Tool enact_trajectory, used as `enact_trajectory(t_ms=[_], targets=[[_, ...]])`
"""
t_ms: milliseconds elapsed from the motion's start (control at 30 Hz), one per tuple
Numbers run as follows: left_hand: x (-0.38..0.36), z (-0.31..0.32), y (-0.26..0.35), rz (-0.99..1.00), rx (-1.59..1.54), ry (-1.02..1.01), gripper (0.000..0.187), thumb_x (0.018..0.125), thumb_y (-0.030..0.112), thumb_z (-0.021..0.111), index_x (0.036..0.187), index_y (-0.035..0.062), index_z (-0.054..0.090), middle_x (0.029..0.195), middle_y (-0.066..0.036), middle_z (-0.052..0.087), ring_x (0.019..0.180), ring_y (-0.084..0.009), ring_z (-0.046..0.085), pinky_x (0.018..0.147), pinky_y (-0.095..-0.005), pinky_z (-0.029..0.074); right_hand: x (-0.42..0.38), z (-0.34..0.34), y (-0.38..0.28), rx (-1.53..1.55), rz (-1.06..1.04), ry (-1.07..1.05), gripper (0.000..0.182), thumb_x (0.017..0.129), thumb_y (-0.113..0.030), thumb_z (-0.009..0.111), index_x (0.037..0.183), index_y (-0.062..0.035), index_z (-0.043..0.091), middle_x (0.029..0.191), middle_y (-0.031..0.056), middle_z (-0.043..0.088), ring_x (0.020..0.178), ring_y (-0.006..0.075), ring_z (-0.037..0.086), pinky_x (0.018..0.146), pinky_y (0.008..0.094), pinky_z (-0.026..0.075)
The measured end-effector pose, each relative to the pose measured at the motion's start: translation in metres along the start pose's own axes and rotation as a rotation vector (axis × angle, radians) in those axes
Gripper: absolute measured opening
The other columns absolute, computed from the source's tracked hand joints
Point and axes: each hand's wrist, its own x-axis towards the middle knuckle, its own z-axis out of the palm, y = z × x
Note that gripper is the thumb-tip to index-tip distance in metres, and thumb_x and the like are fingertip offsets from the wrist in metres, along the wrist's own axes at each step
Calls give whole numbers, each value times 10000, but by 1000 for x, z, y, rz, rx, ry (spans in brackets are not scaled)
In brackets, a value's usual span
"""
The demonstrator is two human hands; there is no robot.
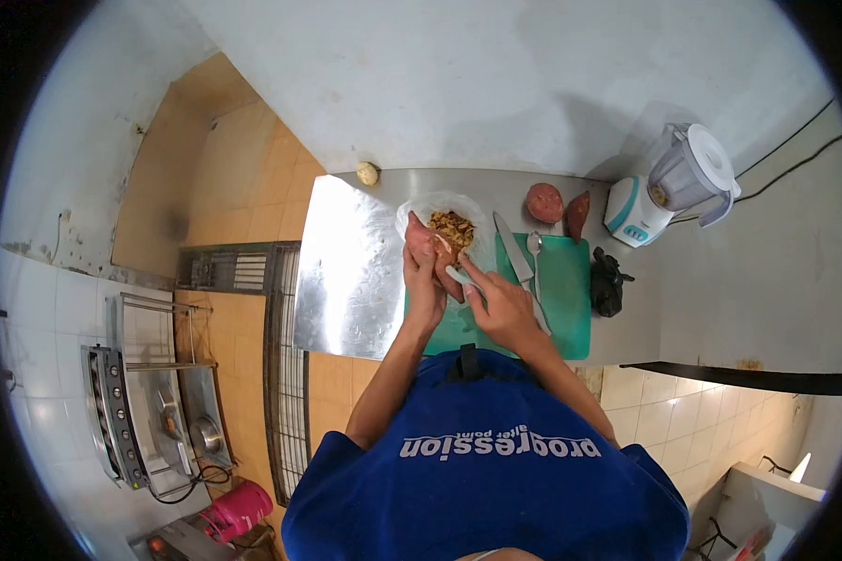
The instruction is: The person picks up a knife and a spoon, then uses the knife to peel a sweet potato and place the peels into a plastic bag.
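My left hand (pixel 424 285) is wrapped round a reddish sweet potato (pixel 423 237), held tilted over a clear plastic bag (pixel 430 200) with brown pieces (pixel 454 227) in it. Closed on a light-coloured peeler (pixel 459 277), my right hand (pixel 501 304) has the tool against the lower part of the sweet potato. A pale strip shows on the skin. Beneath the hands lies a green cutting board (pixel 567 290), with a large knife (pixel 513 248) and a spoon (pixel 534 245) to the right of the bag.
Two more sweet potatoes (pixel 544 203) lie behind the board. A black plastic bag (pixel 608 280) and a white blender (pixel 638 211) stand at the right. A small pale round item (pixel 368 173) sits at the metal table's (pixel 341 271) back edge. The wall rises behind.
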Motion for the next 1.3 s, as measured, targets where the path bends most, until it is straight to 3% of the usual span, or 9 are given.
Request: enact_trajectory(t_ms=[167,333,500,800,867,967,1033,1100,1300], targets=[[6,4,11,64,-19,31,622,1011,380,605,1488,89,332,1243,-95,534,1117,-210,578,929,-360,515,-14,19,20,81,-60,54,489,993,-319,510,1476,-240,503,903,162,648,769,392,652,702,502,521],[-4,13,6,9,145,-15,700,997,389,630,1508,50,294,1358,-112,488,1252,-232,505,1051,-387,444,7,-5,9,117,-63,128,487,998,-320,507,1478,-239,499,931,159,658,817,401,656,730,499,522],[-4,15,-1,20,111,-114,698,1002,324,641,1522,47,267,1452,-149,419,1325,-227,457,1080,-355,421,21,-9,6,32,-78,145,495,995,-319,511,1483,-239,491,930,160,659,823,406,658,732,491,526],[2,17,23,86,93,19,652,1027,358,587,1525,73,278,1326,-97,494,1199,-196,522,990,-361,478,-3,2,5,63,-32,-37,491,989,-327,521,1471,-237,511,882,160,652,801,386,657,735,485,516],[5,11,20,97,88,31,642,1027,356,588,1516,70,286,1313,-96,500,1181,-191,530,978,-355,482,-6,1,7,66,-2,-102,484,995,-274,517,1473,-200,509,1023,178,687,868,392,655,786,461,516],[5,7,15,103,102,9,628,1025,357,592,1498,66,300,1283,-92,513,1135,-181,548,949,-339,491,-1,1,6,197,-86,81,482,989,-320,528,1464,-234,521,916,156,668,816,381,662,732,485,518],[2,7,8,95,121,-26,624,1023,360,597,1490,65,306,1267,-90,520,1107,-176,559,932,-330,496,11,-6,4,147,-87,96,484,991,-315,522,1469,-235,513,929,158,672,827,388,662,739,496,519],[-1,11,6,25,105,-73,726,984,358,665,1515,68,262,1364,-133,465,1252,-209,497,1015,-351,462,20,-9,4,97,-91,112,487,993,-309,516,1474,-237,506,943,160,677,837,394,662,745,506,519],[-2,21,7,43,104,-55,713,994,372,647,1521,74,272,1335,-134,484,1147,-177,539,927,-321,492,20,-8,4,66,-92,93,491,996,-314,503,1480,-230,495,951,173,670,847,414,658,752,533,514]])
